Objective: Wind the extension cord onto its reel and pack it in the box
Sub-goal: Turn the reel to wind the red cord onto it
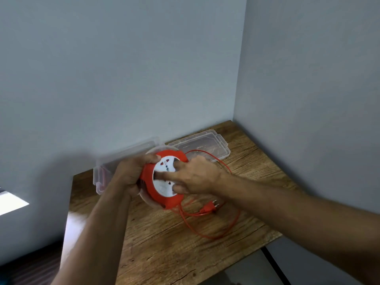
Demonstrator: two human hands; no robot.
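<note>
A round red reel (158,197) with a white socket face (162,183) is held tilted above the wooden table (176,243). My left hand (128,173) grips its left rim. The fingers of my right hand (195,174) press on the white face. An orange cord (207,235) hangs from the reel's lower edge and loops loosely over the table to the right. Its orange plug (209,207) lies on the wood just right of the reel. A clear plastic box (102,177) stands behind my left hand, partly hidden and blurred.
A clear plastic lid (222,146) lies flat at the table's back right, near the wall corner. Grey walls close the table at the back and right. The table's front and left edges drop to a dark floor.
</note>
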